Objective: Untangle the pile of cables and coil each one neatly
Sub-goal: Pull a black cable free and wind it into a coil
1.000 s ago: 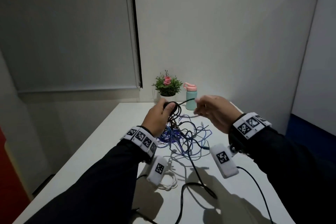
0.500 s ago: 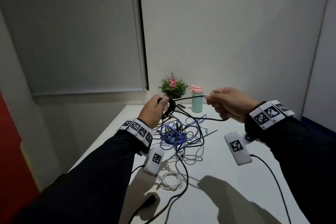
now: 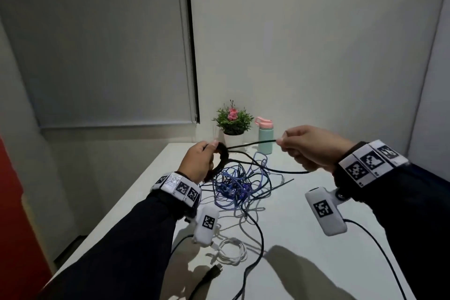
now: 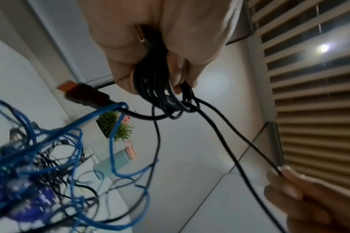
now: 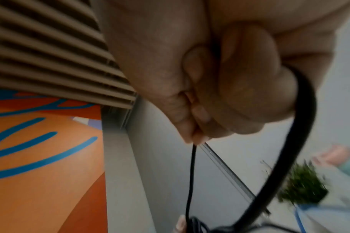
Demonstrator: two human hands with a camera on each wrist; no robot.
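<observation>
My left hand (image 3: 198,162) grips a coil of black cable (image 3: 222,153) above the white table (image 3: 304,238); in the left wrist view the coil (image 4: 156,88) runs through my curled fingers. My right hand (image 3: 309,147) pinches a taut strand of the same black cable (image 3: 253,143) out to the right, and the strand (image 5: 191,173) loops back under the fist. Below them lies a tangle of blue cables (image 3: 235,185) mixed with black ones. An orange-tipped plug (image 4: 84,93) hangs by the blue cables (image 4: 50,141). A white cable coil (image 3: 231,249) lies near the front.
A potted plant (image 3: 232,124) and a mint bottle with a pink lid (image 3: 265,137) stand at the table's far edge by the wall. A black plug (image 3: 214,273) and loose black cable (image 3: 255,251) lie near the front. Window blinds are to the left.
My right hand has pulled the black strand farther right, away from the left hand, drawing it taut. The head view has tilted upward a little.
</observation>
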